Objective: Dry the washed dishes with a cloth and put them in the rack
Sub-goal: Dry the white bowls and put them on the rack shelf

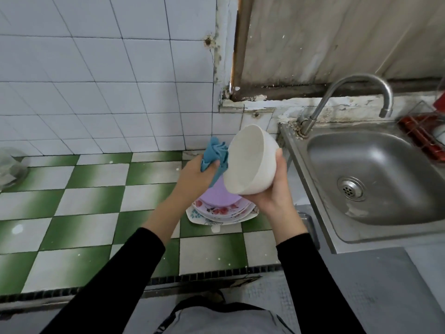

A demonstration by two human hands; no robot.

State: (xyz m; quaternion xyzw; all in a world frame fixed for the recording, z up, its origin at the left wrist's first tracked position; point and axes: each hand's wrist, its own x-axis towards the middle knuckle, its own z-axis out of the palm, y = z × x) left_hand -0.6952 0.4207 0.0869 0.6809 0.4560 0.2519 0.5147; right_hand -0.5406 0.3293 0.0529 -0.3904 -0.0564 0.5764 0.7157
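A white bowl (252, 160) is held tilted on its side above the counter, its mouth turned to the left. My right hand (277, 189) grips it from below and from the right side. My left hand (197, 177) grips a bunched blue cloth (215, 153) just left of the bowl's rim, and the cloth touches the rim. Under both hands a stack of plates (221, 210) lies on the counter, a lilac one on top of flowered ones. A red wire rack (423, 136) stands at the far right edge, partly cut off, with something white in it.
The green-and-white tiled counter (96, 201) stretches to the left. A steel sink (375, 174) with a curved tap (361, 88) lies to the right of the bowl. A glass lid or bowl (12, 167) sits at the far left edge. White wall tiles rise behind.
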